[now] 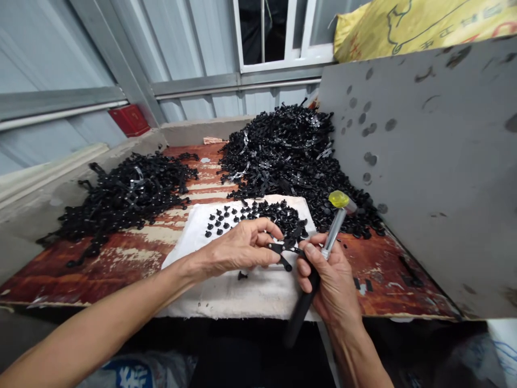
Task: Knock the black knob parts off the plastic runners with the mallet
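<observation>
My left hand point(238, 249) pinches a small black plastic part point(284, 250) over a white cloth pad point(250, 291). My right hand point(329, 280) is wrapped round the black grip of a small hammer point(331, 237) with a metal shaft and a yellow head, and its thumb touches the same black part. Several small black studs point(238, 215) stand on the pad just beyond my hands. One loose stud point(242, 276) lies under my left hand.
A large heap of black plastic parts point(291, 156) rises behind the pad, and another heap point(125, 194) lies to the left on the worn red board point(121, 258). A grey panel point(428, 172) walls off the right side. A red box point(130, 119) sits at the back left.
</observation>
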Motion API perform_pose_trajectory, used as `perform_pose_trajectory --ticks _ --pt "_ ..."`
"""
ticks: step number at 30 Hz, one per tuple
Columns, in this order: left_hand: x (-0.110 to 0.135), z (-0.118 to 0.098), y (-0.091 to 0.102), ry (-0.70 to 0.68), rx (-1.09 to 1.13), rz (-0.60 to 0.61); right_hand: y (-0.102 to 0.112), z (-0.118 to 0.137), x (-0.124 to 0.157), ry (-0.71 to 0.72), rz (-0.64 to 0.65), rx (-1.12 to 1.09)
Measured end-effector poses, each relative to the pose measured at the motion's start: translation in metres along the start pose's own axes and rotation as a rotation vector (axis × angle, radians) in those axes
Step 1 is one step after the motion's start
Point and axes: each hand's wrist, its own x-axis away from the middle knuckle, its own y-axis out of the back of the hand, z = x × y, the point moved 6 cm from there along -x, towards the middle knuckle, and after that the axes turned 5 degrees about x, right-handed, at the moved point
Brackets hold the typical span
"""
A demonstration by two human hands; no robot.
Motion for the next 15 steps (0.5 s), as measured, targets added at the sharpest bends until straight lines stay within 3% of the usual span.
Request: perform_pose_trajectory --ticks 10,15 --pt "0.0091 0.0095 -0.0029 0.015 0.245 -0.171 0.0028 0.0015 -0.0016 0.032 -0.024 -0.009" --pt "0.0076 0.0096 -0.0025 -0.005 0.251 -0.163 0.0028 0.0004 -0.0015 0.038 -0.018 0.004"
